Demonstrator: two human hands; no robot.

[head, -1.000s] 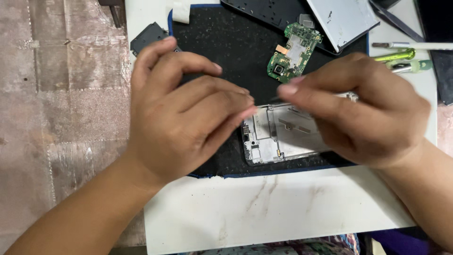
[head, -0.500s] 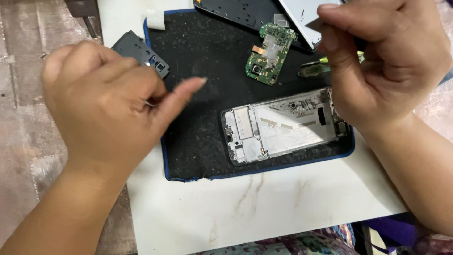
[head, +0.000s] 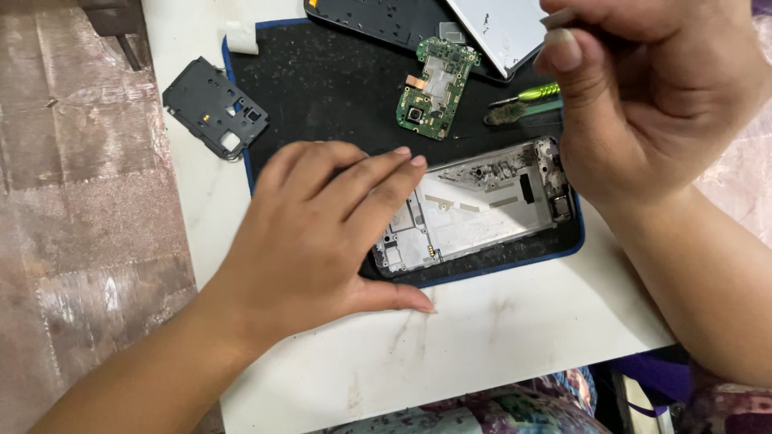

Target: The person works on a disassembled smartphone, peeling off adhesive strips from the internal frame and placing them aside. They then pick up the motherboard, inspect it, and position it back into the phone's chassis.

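A stripped phone frame (head: pixel 474 209) lies on a black mat (head: pixel 322 88) on a white table (head: pixel 450 354); all places below are given from the frame.

The left hand (head: pixel 322 233) lies flat and open over the frame's left end, fingers spread, thumb on the table just below it, gripping nothing. The right hand (head: pixel 643 96) is raised above the frame's right end, thumb and fingers pinched together. Whether it holds some tiny part cannot be told.

Risks, as a judgement: a small part pinched that high could drop and vanish into the dusty mat or roll off the table. Pressure from the flat left hand could bend the thin frame or push it along the mat.

Above the frame, near its middle, lies a green circuit board (head: pixel 437 87). Above its right end, partly behind the right hand, lies a green-handled tool (head: pixel 527 95) with a small brush (head: pixel 505 114). Farther up are a dark back cover (head: pixel 378 20) and a pale panel (head: pixel 503 28). Well to the upper left, a black plastic shield (head: pixel 213 108) lies half off the mat. The right hand hides the frame's far right end.
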